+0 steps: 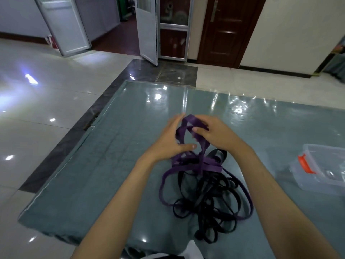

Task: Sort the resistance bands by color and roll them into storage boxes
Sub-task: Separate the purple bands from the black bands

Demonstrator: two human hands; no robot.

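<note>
Reaching forward, both hands — left (170, 141), right (214, 134) — pinch the purple band (194, 163) above the black bands (211, 202).

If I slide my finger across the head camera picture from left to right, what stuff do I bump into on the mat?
Left hand → purple flat resistance band held up between the hands → right hand → clear plastic storage box with an orange latch.

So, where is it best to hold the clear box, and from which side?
Grip the clear box by its rim beside the orange latch, coming from above with the right hand; the box lies to the right, apart from the bands, open side up.
</note>
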